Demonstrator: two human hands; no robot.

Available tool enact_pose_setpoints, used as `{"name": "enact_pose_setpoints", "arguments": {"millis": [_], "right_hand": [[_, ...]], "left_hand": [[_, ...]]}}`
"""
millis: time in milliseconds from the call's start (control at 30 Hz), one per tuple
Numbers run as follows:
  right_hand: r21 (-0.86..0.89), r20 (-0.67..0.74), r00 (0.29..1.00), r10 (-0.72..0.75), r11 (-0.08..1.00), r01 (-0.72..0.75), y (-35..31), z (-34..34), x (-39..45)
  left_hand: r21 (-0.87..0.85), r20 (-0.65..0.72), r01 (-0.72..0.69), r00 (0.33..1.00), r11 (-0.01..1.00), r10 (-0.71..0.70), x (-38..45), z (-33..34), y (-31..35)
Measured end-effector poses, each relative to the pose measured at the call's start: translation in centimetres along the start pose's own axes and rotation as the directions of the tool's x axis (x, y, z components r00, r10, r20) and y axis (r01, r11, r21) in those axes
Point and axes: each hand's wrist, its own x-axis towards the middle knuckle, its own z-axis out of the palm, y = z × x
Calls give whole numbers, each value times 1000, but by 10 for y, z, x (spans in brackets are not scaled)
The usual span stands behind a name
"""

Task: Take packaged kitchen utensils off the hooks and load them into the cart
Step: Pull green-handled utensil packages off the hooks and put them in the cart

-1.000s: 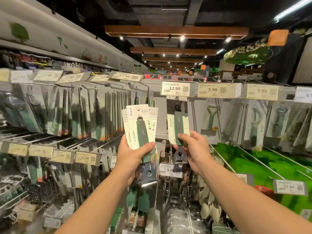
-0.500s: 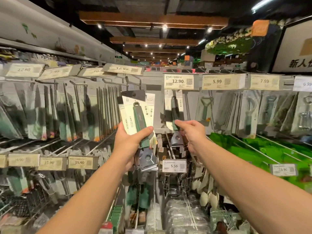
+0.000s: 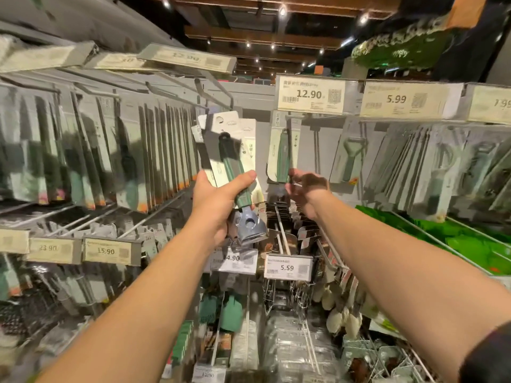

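Green handles everywhere on this rack, and I've got a fanned stack of the carded scrapers in my left hand, thumb curled over the top handle, fingers wrapped behind, metal heads poking out below my palm. A second ago that stack sat more upright; now it's tipped over to the left.

Only the head view here, so that's all I've got. My right hand was pinching the low end of the hanging scraper pack under the 12.90 tag; now it's slid off to the pack's lower right corner. It's blurry, so I honestly can't tell if my fingers are pinching the card or have let go. The pack looks like it's hanging on its hook, so I'd say that one isn't off yet.

Cart's nowhere in view, so nothing's loaded from here.
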Motion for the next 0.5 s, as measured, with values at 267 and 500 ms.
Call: {"name": "enact_pose_setpoints", "arguments": {"millis": [267,500], "right_hand": [[-82,111,993,-52,995,61,-7,-7,42],[-250,208,937,-279,911,327,-6,-4,-6]], "left_hand": [[-57,-20,79,997,995,-80,12,7,-10],[-60,-13,71,997,996,-72,7,17,-14]]}}
